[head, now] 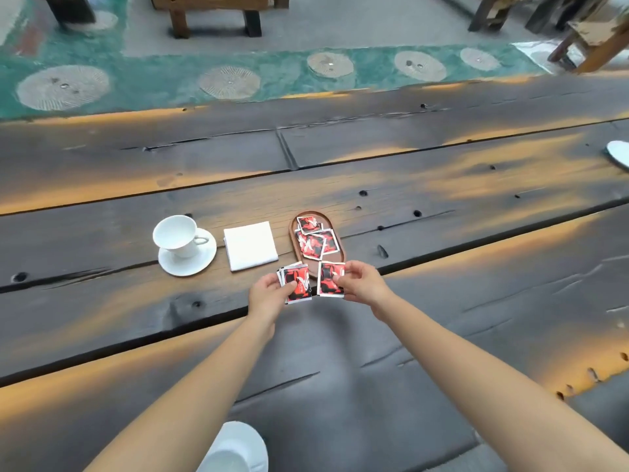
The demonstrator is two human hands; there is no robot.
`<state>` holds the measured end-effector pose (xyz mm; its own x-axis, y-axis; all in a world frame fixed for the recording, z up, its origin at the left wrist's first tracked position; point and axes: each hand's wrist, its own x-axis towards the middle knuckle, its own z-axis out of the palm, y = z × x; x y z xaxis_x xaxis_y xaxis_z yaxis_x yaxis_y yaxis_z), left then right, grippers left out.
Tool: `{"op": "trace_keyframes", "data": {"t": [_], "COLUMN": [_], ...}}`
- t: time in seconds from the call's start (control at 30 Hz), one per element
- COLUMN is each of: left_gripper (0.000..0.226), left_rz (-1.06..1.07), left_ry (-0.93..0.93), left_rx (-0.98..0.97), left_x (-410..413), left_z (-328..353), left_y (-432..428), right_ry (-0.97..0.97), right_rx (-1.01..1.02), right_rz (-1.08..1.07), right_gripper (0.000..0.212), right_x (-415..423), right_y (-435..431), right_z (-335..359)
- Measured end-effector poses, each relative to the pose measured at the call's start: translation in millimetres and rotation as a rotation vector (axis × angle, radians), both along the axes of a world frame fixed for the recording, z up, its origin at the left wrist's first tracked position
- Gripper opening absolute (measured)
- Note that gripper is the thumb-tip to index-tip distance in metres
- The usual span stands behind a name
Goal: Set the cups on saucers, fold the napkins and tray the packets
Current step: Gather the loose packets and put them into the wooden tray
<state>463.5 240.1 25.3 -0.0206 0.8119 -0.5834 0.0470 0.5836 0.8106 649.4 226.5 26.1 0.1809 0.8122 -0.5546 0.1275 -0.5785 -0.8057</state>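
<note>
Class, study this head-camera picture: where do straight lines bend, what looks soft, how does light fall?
Head view: plank seams of the table curve, a wide-angle effect; the cup at the bottom edge is blurred and cropped; light is soft and even, no hard shadows; print on the packets is unreadable.

My left hand (pixel 269 294) holds a small stack of red packets (pixel 296 282). My right hand (pixel 360 284) pinches one more packet (pixel 330 279) just beside the stack. Both are right in front of the brown tray (pixel 293 238), which has loose packets (pixel 315 238) lying in it. Left of the tray lies a folded white napkin (pixel 250 245). Left of that, a white cup (pixel 177 235) stands on its saucer (pixel 200 264). They all sit in the middle of the dark wooden table (pixel 442 301). Another white cup (pixel 235 447) is at the table's near edge.
</note>
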Motion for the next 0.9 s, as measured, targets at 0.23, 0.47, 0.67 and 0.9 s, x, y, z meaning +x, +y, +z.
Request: {"op": "trace_keyframes", "data": {"t": [0.23,0.47,0.67,0.9], "left_gripper": [0.019,0.019,0.014,0.029], "left_rz": [-0.027,-0.048,-0.114,-0.226], "left_ry": [0.221,0.247,0.255,0.489], "left_rx": [-0.024,-0.077,-0.031,0.101], "left_x": [37,57,71,66], "left_z": [-29,-59,-75,-86], "left_y": [58,87,94,102], "right_ry": [-0.177,-0.345,-0.370,-0.541], "right_rx": [0.059,0.066,0.111,0.216], "right_rz": [0.099,0.161,0.192,0.325], "right_gripper": [0.012,0.017,0.014,0.019], "right_x": [34,48,52,54], "right_y": [60,91,97,111], "right_z": [-34,-70,-86,-96]}}
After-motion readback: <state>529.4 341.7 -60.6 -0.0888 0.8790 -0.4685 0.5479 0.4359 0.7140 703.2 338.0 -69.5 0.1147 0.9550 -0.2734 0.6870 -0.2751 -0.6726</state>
